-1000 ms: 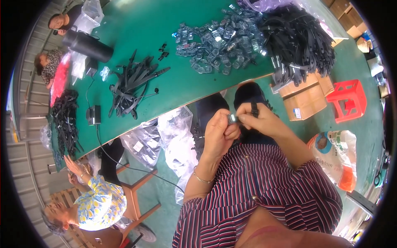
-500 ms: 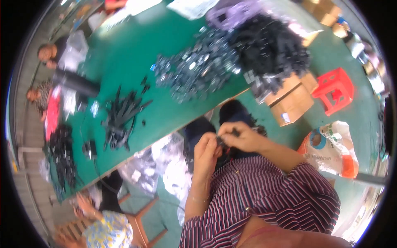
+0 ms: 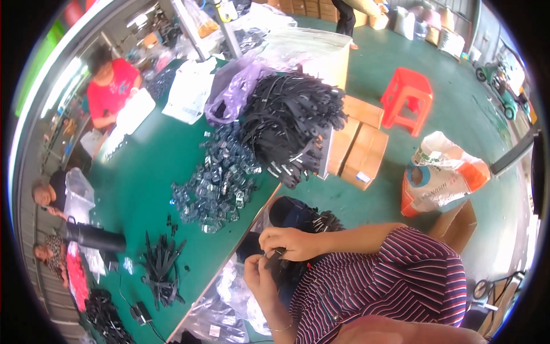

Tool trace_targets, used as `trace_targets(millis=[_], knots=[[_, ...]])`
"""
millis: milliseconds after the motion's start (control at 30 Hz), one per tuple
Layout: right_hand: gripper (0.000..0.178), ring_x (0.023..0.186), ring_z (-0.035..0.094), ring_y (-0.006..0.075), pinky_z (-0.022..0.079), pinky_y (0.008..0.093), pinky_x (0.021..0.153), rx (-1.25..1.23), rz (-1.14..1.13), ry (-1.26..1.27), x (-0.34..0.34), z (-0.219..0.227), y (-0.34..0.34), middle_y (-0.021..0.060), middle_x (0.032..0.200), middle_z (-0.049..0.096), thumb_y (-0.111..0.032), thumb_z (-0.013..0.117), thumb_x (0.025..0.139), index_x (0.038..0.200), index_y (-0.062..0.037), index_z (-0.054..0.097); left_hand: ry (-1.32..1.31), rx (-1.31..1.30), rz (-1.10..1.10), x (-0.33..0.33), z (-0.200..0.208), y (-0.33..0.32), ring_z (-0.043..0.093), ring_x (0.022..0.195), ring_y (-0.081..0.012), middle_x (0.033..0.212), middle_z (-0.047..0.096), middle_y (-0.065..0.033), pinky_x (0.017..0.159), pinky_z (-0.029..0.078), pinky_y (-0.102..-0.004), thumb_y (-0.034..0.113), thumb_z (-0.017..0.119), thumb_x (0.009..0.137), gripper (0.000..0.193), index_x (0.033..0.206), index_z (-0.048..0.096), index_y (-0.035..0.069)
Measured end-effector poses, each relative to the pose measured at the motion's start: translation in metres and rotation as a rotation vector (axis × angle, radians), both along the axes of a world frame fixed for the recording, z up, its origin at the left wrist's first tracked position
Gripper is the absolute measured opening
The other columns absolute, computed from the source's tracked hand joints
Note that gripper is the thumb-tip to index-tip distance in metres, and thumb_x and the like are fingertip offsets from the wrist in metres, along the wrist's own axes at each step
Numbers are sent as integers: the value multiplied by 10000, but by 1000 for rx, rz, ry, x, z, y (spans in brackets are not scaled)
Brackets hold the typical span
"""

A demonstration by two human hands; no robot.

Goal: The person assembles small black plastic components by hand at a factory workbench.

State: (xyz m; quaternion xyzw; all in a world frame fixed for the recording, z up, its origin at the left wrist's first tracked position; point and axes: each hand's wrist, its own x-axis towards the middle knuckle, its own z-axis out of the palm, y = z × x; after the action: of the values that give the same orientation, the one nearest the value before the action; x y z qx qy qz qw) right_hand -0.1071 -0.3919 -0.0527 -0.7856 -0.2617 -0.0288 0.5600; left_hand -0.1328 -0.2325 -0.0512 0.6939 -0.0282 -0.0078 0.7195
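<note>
Together, two hands [image 3: 275, 258], one black strap [image 3: 274, 259].

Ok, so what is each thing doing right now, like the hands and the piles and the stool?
Left hand: closed on a small black strap piece.
Right hand: pinching the same piece.
Metal clips: heaped loose on the green table.
Black straps: piled high.
Red stool: upright, nobody on it.
Cardboard boxes: closed.

The person wears a short-sleeved shirt [image 3: 389, 281] striped dark navy and red, filling the lower right of the frame. A thin bracelet [image 3: 279, 328] circles the left wrist at the lower edge.
</note>
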Motion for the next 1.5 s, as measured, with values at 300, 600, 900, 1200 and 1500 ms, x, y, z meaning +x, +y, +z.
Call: trace_targets(millis=[300, 600, 900, 1200, 1500], knots=[[187, 618, 416, 46, 373, 190, 591, 551, 242, 662, -3, -2, -2, -19, 797, 467, -229, 530, 901, 955, -51, 515, -161, 315, -79, 0, -11, 12, 530, 712, -84, 793, 570, -20, 647, 437, -214, 52, 532, 845, 123, 944, 568, -13], [250, 628, 544, 68, 421, 191, 479, 381, 215, 489, 0, 0, 2, 12, 812, 525, -34, 684, 743, 956, -27, 553, 263, -671, -312, 5, 3, 14, 501, 635, -108, 763, 530, -42, 590, 414, -211, 145, 513, 892, 139, 966, 485, 31], [148, 738, 627, 200, 518, 259, 638, 526, 311, 514, 1, 8, 12, 88, 905, 484, 39, 627, 765, 900, 45, 565, 269, -808, -309, 1, -6, 18, 541, 643, -129, 723, 558, -64, 615, 426, -234, 128, 524, 841, 106, 800, 476, 44], [208, 755, 568, 151, 483, 242, 637, 260, 259, 199, 7, 7, 8, 66, 884, 490, -24, 676, 736, 927, 1, 599, 328, -669, -288, -1, -1, 19, 528, 655, -96, 743, 561, -33, 616, 420, -206, 135, 590, 839, 135, 814, 491, 46], [228, 808, 535, 210, 438, 278, 684, -60, 79, -106, 6, 24, 8, 94, 931, 506, -27, 586, 786, 1010, -62, 605, 339, -826, -185, -2, -9, 15, 527, 666, -74, 760, 559, -14, 581, 417, -184, 58, 635, 796, 136, 841, 506, 56]])
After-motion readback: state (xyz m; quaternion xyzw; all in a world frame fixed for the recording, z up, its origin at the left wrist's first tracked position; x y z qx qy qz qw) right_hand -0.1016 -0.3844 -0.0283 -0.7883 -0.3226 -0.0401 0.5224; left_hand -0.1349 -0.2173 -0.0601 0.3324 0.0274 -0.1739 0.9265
